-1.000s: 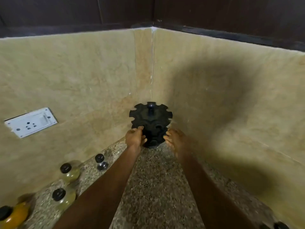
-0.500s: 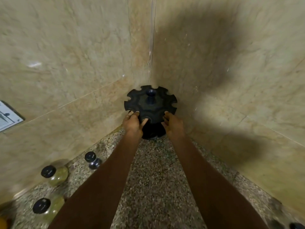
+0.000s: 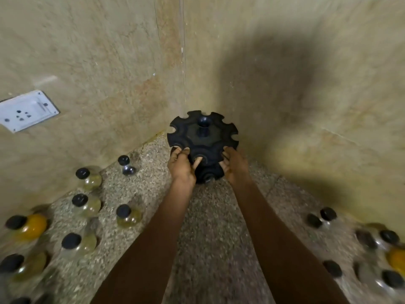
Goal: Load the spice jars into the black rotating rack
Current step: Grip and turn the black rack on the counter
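The black rotating rack (image 3: 202, 137) stands in the counter's far corner, its notched top disc holding no jars. My left hand (image 3: 182, 165) grips the disc's near left edge and my right hand (image 3: 233, 164) grips its near right edge. Several glass spice jars with black lids stand on the counter at the left, among them one with yellowish contents (image 3: 87, 177) and one with orange powder (image 3: 28, 226). More black-lidded jars (image 3: 322, 217) stand at the right, blurred.
Beige stone walls meet in a corner right behind the rack. A white socket plate (image 3: 25, 111) is set in the left wall. Speckled granite counter (image 3: 210, 227) lies between my forearms.
The view has tilted down and pulled back, bringing the jars on both sides into sight. Both hands have stayed on the rack's near edge, and the rack now sits slightly nearer me.
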